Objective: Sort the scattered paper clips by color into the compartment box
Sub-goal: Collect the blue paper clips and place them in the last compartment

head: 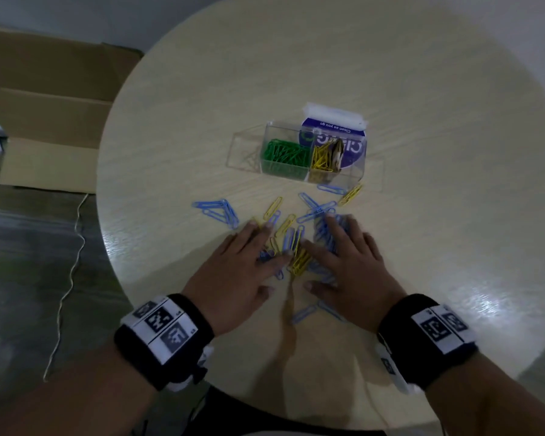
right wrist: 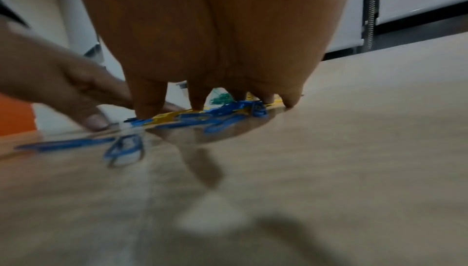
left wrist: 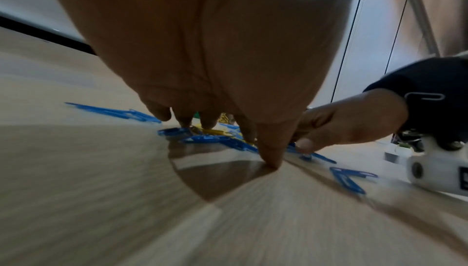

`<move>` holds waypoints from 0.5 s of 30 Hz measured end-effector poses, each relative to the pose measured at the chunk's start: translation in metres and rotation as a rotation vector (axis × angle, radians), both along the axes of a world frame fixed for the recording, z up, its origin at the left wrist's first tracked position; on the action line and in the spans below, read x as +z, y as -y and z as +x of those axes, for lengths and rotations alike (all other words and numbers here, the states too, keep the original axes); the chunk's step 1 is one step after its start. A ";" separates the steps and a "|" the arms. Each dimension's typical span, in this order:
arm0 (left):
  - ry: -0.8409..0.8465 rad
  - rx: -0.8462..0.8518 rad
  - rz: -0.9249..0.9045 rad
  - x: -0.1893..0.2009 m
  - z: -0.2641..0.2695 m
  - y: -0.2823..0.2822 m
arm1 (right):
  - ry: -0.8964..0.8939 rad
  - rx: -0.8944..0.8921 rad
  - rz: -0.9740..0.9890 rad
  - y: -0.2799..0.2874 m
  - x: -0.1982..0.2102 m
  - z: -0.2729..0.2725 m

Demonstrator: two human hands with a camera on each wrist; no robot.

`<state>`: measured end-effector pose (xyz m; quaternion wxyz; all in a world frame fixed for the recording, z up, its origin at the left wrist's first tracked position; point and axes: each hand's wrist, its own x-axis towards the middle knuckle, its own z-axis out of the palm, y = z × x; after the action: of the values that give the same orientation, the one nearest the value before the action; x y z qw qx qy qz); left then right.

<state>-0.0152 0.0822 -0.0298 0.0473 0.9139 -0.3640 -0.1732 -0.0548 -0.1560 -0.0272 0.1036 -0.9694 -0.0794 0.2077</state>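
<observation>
Left hand (head: 236, 272) and right hand (head: 346, 265) flat on blue and yellow clips (head: 291, 243), fingers spread. Clear box (head: 309, 152) farther back on round table (head: 422, 89), green clips (head: 285, 155) inside, yellow next slot.

Upside down on the white-and-purple wipes packet (head: 334, 129) behind the compartment box (head: 296, 152): "Clean as you go". Larger lettering below, unreadable.

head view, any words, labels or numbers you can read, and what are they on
"Clean as you go": upside down on the purple and white packet behind the clear compartment box.
Larger white lettering on the same packet: partly hidden by the box, unreadable.
Wristband markers: black and white patterns; small digits beside them too blurred to read.
</observation>
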 end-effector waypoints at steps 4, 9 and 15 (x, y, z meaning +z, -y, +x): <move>-0.069 0.036 -0.068 0.004 -0.010 -0.016 | -0.028 0.048 0.077 0.004 0.009 -0.002; -0.087 0.231 -0.341 0.008 0.007 -0.017 | 0.007 0.074 0.297 0.014 0.021 -0.010; 0.200 0.421 -0.275 0.020 0.054 -0.002 | 0.398 -0.206 0.224 0.057 0.012 0.061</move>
<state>0.0392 0.0846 -0.0100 0.1698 0.9670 -0.1890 -0.0176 0.0061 -0.2128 -0.0157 0.2131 -0.9768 -0.0217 -0.0089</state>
